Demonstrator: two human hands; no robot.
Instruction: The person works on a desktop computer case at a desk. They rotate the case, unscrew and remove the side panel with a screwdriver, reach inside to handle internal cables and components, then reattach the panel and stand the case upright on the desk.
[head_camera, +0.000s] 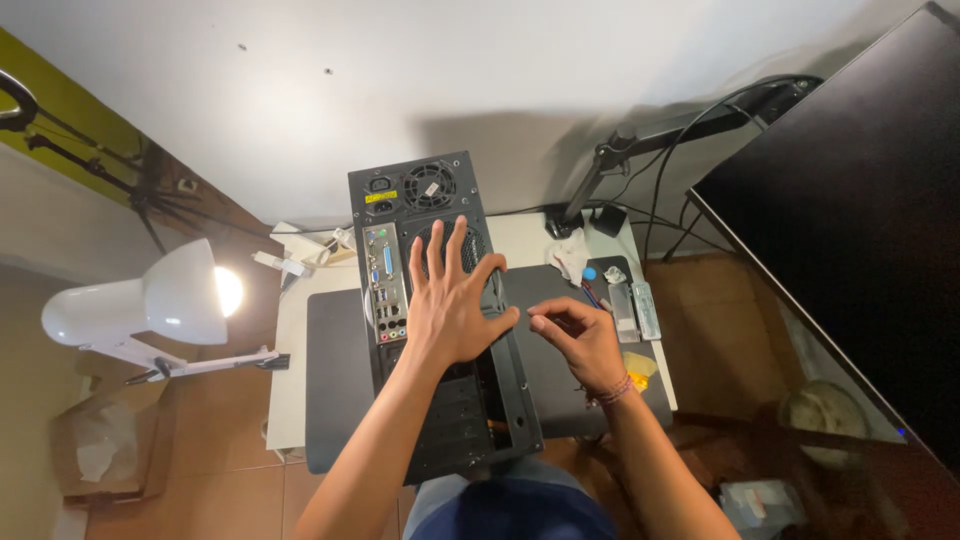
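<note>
A black desktop computer case (440, 420) stands on a dark mat (335, 380), its rear panel with ports and fan grilles facing up. My left hand (452, 300) lies flat on that panel with fingers spread, over the fan grille. My right hand (580, 335) hovers just right of the case's edge, thumb and fingertips pinched together; whether something small sits between them is too small to tell. A bracelet circles my right wrist.
A lit white desk lamp (150, 300) stands at the left. Small tools, a tissue and clear packets (625, 300) lie at the table's right. A monitor arm (640, 140) with cables rises behind, and a large black screen (860, 220) fills the right.
</note>
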